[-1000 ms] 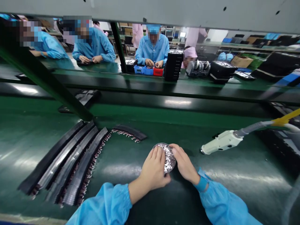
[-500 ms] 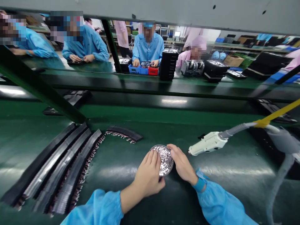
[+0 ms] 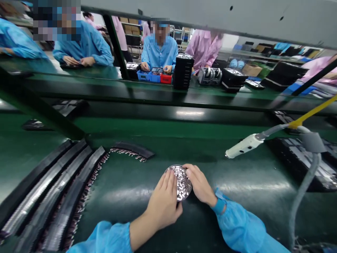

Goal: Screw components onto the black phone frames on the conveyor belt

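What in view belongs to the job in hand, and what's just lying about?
In the job:
round dish
shiny pieces inside
left hand over them
right hand touching the dish

Apparently just lying about, untouched:
long dark strips
short curved strip
white corded tool

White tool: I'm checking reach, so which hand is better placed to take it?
Probably the right hand: it sits at the right rim of the round dish, on the side toward the white tool. The left hand lies over the dish's left part, farther away.

Nothing legible is showing in the head view: no text, label, brand, number or sign is reading clearly on anything.
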### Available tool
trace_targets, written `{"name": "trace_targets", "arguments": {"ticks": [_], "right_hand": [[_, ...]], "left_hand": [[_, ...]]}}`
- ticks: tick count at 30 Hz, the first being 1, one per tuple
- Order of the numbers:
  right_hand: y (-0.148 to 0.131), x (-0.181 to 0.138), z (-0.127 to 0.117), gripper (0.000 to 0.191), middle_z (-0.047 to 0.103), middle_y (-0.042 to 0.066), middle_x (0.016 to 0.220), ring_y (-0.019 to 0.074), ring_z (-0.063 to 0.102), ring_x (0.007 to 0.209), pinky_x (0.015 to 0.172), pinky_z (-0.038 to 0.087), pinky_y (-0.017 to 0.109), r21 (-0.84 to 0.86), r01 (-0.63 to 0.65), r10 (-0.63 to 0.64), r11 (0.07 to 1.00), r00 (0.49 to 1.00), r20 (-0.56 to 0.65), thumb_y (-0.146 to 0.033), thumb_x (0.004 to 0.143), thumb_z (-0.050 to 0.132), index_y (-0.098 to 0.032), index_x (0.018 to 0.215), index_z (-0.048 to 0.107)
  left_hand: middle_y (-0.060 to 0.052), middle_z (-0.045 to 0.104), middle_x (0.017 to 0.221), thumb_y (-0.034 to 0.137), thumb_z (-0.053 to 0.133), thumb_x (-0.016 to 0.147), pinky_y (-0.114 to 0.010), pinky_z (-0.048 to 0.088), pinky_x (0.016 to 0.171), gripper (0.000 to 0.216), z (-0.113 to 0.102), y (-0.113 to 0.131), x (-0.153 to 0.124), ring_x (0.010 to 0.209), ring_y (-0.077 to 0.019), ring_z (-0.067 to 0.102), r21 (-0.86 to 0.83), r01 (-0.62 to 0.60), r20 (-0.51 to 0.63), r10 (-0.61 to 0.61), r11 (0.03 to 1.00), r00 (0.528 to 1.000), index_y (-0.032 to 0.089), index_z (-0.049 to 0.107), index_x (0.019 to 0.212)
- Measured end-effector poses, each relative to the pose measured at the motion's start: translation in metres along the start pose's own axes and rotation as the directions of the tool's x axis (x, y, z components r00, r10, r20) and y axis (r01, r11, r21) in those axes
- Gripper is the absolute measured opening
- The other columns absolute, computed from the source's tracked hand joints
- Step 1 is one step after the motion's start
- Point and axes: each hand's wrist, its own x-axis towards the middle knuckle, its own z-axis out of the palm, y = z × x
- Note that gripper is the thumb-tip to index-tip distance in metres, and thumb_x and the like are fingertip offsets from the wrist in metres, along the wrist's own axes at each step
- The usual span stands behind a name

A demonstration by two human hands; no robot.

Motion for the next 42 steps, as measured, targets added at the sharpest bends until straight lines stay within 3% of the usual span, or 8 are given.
{"name": "trace_targets", "arguments": {"ticks": [4, 9, 12, 16, 20, 26, 33, 42], "right_hand": [[-0.001, 0.012, 0.003, 0.044, 0.067, 0.007, 0.123, 0.0231, 0.057, 0.119, 0.109, 0.042, 0.041, -0.01, 0.051, -0.05, 0.999, 0.997, 0.05, -0.051, 0.1, 0.034, -0.024, 0.118, 0.064], [-0.003, 0.036, 0.008, 0.045, 0.066, 0.005, 0.128, 0.0235, 0.056, 0.123, 0.112, 0.038, 0.046, -0.012, 0.036, -0.035, 0.999, 0.998, 0.05, -0.048, 0.101, 0.03, -0.026, 0.12, 0.064], [0.001, 0.015, 0.005, 0.046, 0.065, 0.008, 0.128, 0.0265, 0.054, 0.122, 0.111, 0.037, 0.051, -0.021, -0.033, 0.033, 0.999, 0.999, -0.022, -0.049, 0.102, 0.028, -0.025, 0.125, 0.06], [0.007, -0.018, 0.002, 0.041, 0.064, 0.01, 0.126, 0.0287, 0.055, 0.12, 0.11, 0.037, 0.053, -0.056, -0.038, 0.034, 0.998, 0.997, -0.074, -0.051, 0.099, 0.037, -0.025, 0.122, 0.059], [0.004, -0.005, 0.008, 0.042, 0.062, 0.01, 0.13, 0.0289, 0.052, 0.125, 0.112, 0.034, 0.053, -0.067, -0.008, 0.006, 0.998, 0.999, -0.031, -0.049, 0.097, 0.038, -0.024, 0.122, 0.06], [0.0, 0.008, 0.01, 0.043, 0.063, 0.008, 0.129, 0.0272, 0.051, 0.126, 0.112, 0.034, 0.052, -0.037, -0.049, 0.048, 0.998, 0.999, -0.024, -0.048, 0.099, 0.032, -0.026, 0.126, 0.057], [0.0, -0.01, 0.008, 0.044, 0.063, 0.011, 0.13, 0.0304, 0.052, 0.121, 0.11, 0.034, 0.055, -0.053, -0.06, 0.059, 0.997, 0.998, -0.029, -0.05, 0.097, 0.036, -0.023, 0.124, 0.059], [-0.005, 0.037, 0.01, 0.042, 0.066, 0.006, 0.125, 0.0267, 0.054, 0.124, 0.112, 0.035, 0.053, -0.032, -0.083, 0.083, 0.996, 0.996, -0.018, -0.048, 0.1, 0.032, -0.027, 0.123, 0.061]], "left_hand": [[-0.028, 0.051, 0.146, 0.044, 0.053, 0.09, -0.052, 0.031, 0.118, 0.066, 0.006, 0.016, 0.011, 0.138, -0.043, 0.047, -0.041, 0.0, 0.054, 0.002, 0.999, 0.999, -0.002, 0.055, 0.137], [-0.031, 0.051, 0.145, 0.053, 0.054, 0.086, -0.054, 0.034, 0.117, 0.08, 0.013, -0.015, 0.04, 0.138, -0.0441, 0.047, -0.063, 0.033, 0.099, -0.026, 0.997, 0.995, -0.007, 0.051, 0.14], [-0.031, 0.048, 0.147, 0.053, 0.056, 0.083, -0.051, 0.035, 0.118, 0.084, 0.006, -0.026, 0.029, 0.14, -0.0433, 0.044, -0.054, 0.001, 0.118, 0.006, 0.999, 0.993, -0.009, 0.049, 0.14], [-0.027, 0.045, 0.151, 0.04, 0.051, 0.09, -0.048, 0.03, 0.121, 0.068, -0.002, -0.004, 0.005, 0.143, -0.0403, 0.041, -0.046, -0.068, 0.135, 0.073, 0.997, 0.988, -0.004, 0.049, 0.142], [-0.024, 0.05, 0.149, 0.042, 0.046, 0.096, -0.046, 0.027, 0.122, 0.062, 0.005, 0.01, 0.015, 0.144, -0.0371, 0.042, -0.067, -0.074, 0.115, 0.082, 0.995, 0.99, 0.0, 0.053, 0.14], [-0.03, 0.044, 0.15, 0.058, 0.049, 0.089, -0.051, 0.031, 0.12, 0.084, 0.008, -0.016, 0.027, 0.143, -0.0424, 0.04, -0.033, 0.006, 0.128, -0.002, 0.999, 0.992, -0.007, 0.047, 0.143], [-0.029, 0.047, 0.148, 0.028, 0.045, 0.095, -0.049, 0.029, 0.119, 0.056, 0.002, 0.014, -0.003, 0.143, -0.0395, 0.042, 0.021, -0.024, 0.114, 0.021, 1.0, 0.993, -0.005, 0.051, 0.14], [-0.031, 0.045, 0.149, 0.067, 0.048, 0.092, -0.055, 0.033, 0.118, 0.089, 0.014, -0.027, 0.034, 0.144, -0.0413, 0.039, 0.009, 0.062, 0.109, -0.063, 0.998, 0.992, -0.006, 0.046, 0.143]]}}
